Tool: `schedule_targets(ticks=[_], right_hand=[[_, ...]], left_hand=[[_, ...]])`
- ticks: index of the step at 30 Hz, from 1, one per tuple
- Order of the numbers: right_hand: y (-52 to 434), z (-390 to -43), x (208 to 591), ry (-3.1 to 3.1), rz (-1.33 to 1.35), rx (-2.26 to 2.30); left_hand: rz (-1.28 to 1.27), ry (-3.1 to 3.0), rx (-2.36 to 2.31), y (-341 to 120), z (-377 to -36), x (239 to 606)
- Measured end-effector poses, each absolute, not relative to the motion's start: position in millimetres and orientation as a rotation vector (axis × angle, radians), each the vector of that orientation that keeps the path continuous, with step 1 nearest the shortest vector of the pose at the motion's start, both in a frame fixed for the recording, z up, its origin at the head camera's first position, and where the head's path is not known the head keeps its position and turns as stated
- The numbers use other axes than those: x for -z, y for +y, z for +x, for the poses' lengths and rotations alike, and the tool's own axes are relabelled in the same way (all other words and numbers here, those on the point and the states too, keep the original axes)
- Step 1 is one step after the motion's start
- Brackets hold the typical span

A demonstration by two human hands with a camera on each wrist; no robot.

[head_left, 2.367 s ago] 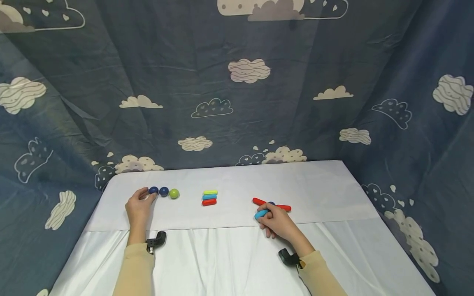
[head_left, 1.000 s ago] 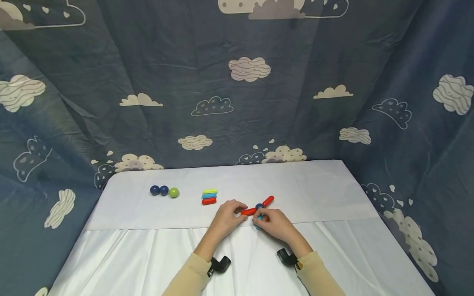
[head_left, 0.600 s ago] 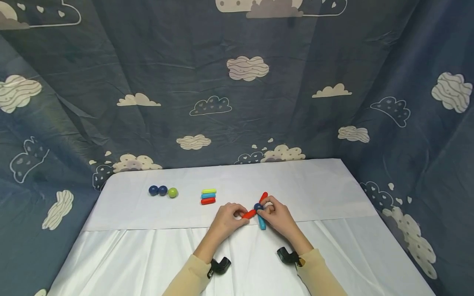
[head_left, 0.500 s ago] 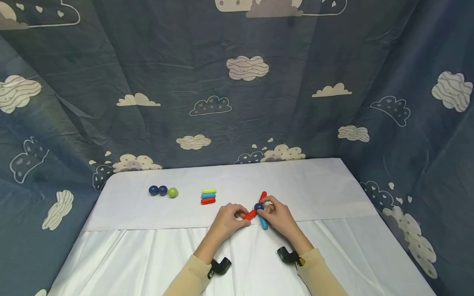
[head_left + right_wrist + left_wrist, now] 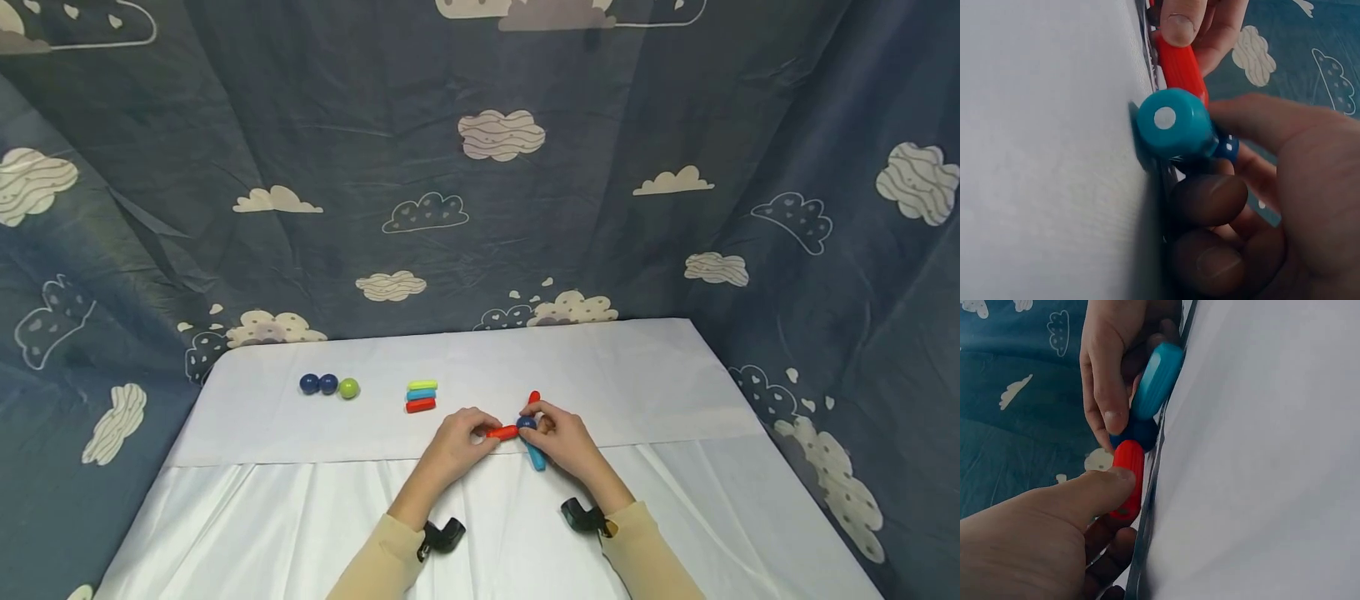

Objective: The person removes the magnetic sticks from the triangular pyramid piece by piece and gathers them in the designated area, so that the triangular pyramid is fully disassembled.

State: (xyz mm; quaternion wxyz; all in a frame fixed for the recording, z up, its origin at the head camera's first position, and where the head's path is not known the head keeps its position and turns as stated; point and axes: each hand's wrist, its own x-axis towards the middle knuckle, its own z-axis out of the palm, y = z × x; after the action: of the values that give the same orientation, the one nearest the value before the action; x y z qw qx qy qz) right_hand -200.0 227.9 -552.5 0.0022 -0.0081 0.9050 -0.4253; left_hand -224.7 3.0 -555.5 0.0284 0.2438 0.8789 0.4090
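Now that the red stick (image 5: 502, 432) has swung level w/ left hand (image 5: 454, 442) pinching it, right hand (image 5: 564, 437) grips the dark blue ball (image 5: 527, 422) and blue stick (image 5: 535, 455) at its 5 o'clock, so the joint looks nearly set, mid-worktop (image 5: 637, 392).

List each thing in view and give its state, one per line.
Left hand: pinches the near red stick.
Right hand: grips the blue ball.
Near red stick: joined to the blue ball.
Blue ball: hub joining three sticks.
Cyan stick: attached, points toward the person.
Far red stick: attached, points away.
Three stacked sticks: loose, untouched.
Three balls: in a row, untouched.
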Motion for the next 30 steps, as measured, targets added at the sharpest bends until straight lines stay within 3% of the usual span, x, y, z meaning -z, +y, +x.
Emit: schedule_targets(ticks=[20, 30], right_hand=[[228, -197, 549, 2.771, -0.188, 1.231], [228, -198, 549, 2.769, -0.156, 1.272]], left_hand=[[0.737, 2.607, -1.33, -14, -232, 558], [0.599, 2.492, -1.459, -25, -233, 552]])
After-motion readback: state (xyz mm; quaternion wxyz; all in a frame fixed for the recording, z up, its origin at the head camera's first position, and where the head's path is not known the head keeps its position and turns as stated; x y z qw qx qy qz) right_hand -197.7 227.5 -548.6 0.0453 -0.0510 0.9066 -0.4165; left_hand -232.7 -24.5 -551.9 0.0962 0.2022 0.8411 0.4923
